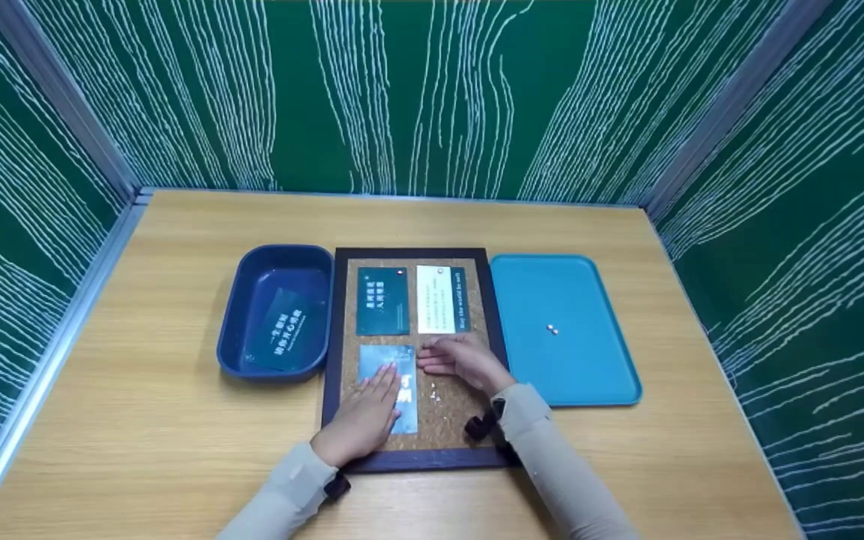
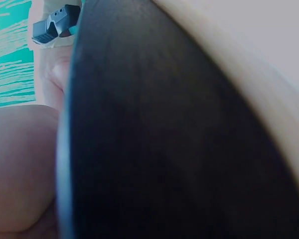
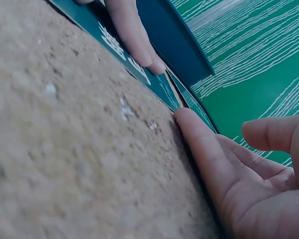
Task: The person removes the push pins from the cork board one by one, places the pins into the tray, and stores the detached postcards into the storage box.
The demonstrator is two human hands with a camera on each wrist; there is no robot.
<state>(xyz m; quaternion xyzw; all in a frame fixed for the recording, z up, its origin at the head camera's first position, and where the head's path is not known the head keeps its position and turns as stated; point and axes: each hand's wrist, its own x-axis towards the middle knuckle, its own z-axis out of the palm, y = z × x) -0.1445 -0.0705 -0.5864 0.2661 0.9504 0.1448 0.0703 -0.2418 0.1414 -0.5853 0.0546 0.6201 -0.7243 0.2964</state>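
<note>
A cork board (image 1: 443, 431) with a dark frame lies on the table. My left hand (image 1: 368, 409) rests with straight fingers on a light-blue card (image 1: 408, 421) with white characters, at the board's lower left. Beside that card's upper right edge is my right hand (image 1: 466, 360). In the right wrist view, a fingertip of the right hand (image 3: 249, 184) touches the card's edge (image 3: 162, 92), and the thumb stands apart. Above lie a dark green card (image 1: 383, 311) and a white-and-green card (image 1: 436, 304), each with a small pin at its top. The board's frame (image 2: 164, 124) blocks most of the left wrist view.
Left of the board stands a blue bin (image 1: 231, 322) with a dark green card (image 1: 287, 330) inside. To its right lies a turquoise tray (image 1: 574, 300) with small pins (image 1: 552, 329). Whitish marks (image 1: 434, 393) show on the cork. Green walls surround the table (image 1: 139, 420).
</note>
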